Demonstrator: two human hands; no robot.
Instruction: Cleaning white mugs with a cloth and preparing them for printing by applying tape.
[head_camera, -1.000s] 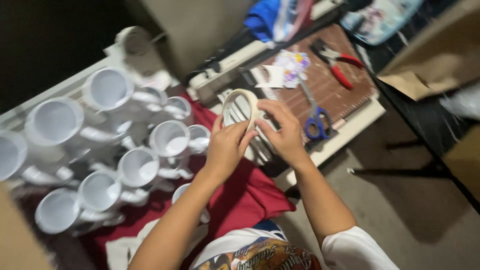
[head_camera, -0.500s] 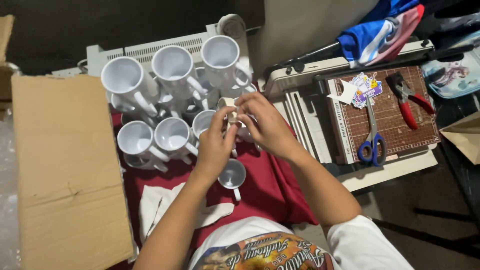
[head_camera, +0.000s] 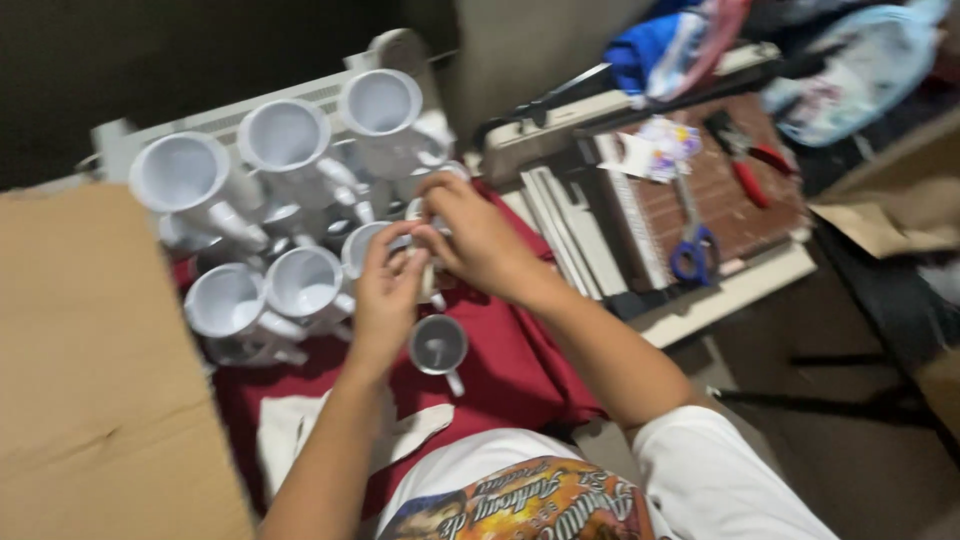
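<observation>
Both hands, left hand (head_camera: 388, 290) & right hand (head_camera: 475, 235), pinch a white mug (head_camera: 425, 262) btwn them; mug's axis can't tell.

A big brown cardboard box (head_camera: 95, 370) fills the lower left, its flat flap just left of the red cloth (head_camera: 500, 360). Right of the cloth, on the brown cutting board (head_camera: 730, 205), lies a small white card (head_camera: 655, 150) printed with purple and yellow shapes. Farther right of the cloth, another brown cardboard piece (head_camera: 885, 215) lies at the frame's edge, blurred.
</observation>
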